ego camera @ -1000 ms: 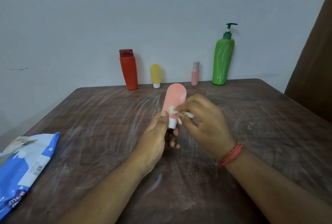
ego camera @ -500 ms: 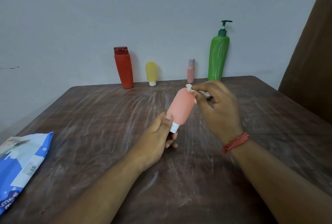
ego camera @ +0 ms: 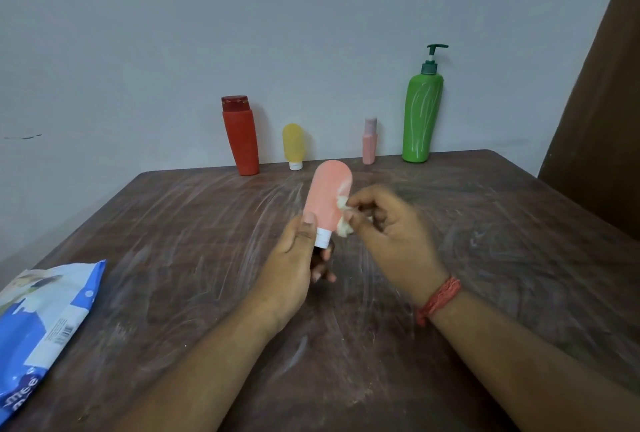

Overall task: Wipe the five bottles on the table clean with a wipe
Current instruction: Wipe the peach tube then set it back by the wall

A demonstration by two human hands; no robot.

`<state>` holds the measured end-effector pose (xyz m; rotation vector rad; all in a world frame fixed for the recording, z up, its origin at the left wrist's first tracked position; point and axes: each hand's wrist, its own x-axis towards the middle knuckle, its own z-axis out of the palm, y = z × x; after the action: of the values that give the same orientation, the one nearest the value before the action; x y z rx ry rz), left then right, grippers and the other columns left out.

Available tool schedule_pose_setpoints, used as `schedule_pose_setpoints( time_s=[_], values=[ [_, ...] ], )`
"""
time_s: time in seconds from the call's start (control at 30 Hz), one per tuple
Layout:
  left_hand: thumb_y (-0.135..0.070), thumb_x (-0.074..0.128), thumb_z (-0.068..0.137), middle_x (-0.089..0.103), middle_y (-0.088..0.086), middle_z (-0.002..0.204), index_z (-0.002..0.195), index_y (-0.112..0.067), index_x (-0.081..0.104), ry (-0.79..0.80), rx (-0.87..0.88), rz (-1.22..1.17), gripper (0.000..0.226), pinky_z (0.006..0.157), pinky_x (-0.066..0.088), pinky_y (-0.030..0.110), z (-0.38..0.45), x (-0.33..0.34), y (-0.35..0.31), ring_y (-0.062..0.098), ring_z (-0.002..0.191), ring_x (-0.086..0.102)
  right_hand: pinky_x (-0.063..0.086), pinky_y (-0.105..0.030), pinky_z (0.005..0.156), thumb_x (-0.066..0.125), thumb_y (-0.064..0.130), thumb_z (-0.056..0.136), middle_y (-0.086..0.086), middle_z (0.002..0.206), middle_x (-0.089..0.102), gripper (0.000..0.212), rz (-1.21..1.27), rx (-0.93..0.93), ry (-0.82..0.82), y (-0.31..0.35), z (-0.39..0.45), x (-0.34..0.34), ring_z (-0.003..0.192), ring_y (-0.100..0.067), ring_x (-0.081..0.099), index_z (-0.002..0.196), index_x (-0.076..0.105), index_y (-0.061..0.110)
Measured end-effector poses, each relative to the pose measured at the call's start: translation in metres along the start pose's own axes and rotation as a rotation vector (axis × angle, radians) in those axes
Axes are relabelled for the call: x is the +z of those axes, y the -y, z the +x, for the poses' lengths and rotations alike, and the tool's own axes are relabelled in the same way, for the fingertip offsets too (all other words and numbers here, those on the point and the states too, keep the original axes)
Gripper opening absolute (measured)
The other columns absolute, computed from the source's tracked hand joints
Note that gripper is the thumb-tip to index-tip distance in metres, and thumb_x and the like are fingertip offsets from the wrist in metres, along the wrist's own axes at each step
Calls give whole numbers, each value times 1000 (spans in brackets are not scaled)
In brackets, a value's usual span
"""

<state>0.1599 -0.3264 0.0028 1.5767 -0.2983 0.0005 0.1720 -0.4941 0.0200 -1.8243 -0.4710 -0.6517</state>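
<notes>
in hand: you've got the salmon tube [ego camera: 327,196] up off the table [ego camera: 485,224], cap end down, rounded end tipped up and away from you.
left hand: your left hand [ego camera: 294,258] grips the tube at its white cap [ego camera: 322,237]; thumb lies up along the near face, fingers curl round behind and below. Firm enough hold for rubbing, by the look of it.
right hand: your right hand [ego camera: 388,224] pinches the balled white wipe [ego camera: 344,220] between thumb and fingertips and presses it to the tube's right flank, low down near the cap. The other fingers are curled in; blur hides exactly how.
step: I'd call this mid-wipe on bottle one of the five you have to do. A pale streak shows on the upper right of the tube, probably wet film or glare, can't tell which.
done: nothing I can confirm. No bottle here shows as finished from its surface alone.
left: four stand in a row at the far edge against the wall: red bottle [ego camera: 240,137], yellow tube [ego camera: 293,146], small pink bottle [ego camera: 369,141], green pump bottle [ego camera: 421,113]. All upright, well apart from your hands, none being touched.
gap: there's an open slot in that row between the yellow tube and the small pink bottle, likely where this one goes back.
supply: blue wipe pack [ego camera: 41,321] lies flat at the near left edge.
estimate: early stage, most of the job ahead of you.
</notes>
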Motion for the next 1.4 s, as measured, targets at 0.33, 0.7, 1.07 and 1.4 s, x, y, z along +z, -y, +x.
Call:
schedule_pose_setpoints(
  time_s=[0.33,0.7,1.07,1.4],
  values=[
    [-62,38,94,59,-6,71,119,-17,60,-57,6,-22,56,63,55,28,0,0,-3,8,54,45,58,-38,72,69,9,90,1,83,71,19,143,104,145,7,-4,4,78,-18,70,86,65,27],
    [-66,38,92,60,-7,75,119,-24,59,-10,-12,25,54,68,57,31,1,-9,-1,5,55,46,56,-41,74,72,7,89,-6,85,71,19,134,176,148,10,-2,7,77,-24,67,83,66,25],
    [-67,36,92,58,-10,73,122,-28,55,107,-56,149,53,83,57,38,-1,-12,-4,3,54,55,56,-26,69,68,3,90,6,78,72,16,370,198,-64,5,13,-15,74,-8,67,85,65,18],
    [-67,38,95,57,-5,75,118,-28,58,114,-33,46,50,73,60,35,0,-4,0,2,51,48,57,-28,67,67,-1,89,1,79,70,18,520,290,-97,4,8,-6,75,-13,69,82,62,15]
  ],
)
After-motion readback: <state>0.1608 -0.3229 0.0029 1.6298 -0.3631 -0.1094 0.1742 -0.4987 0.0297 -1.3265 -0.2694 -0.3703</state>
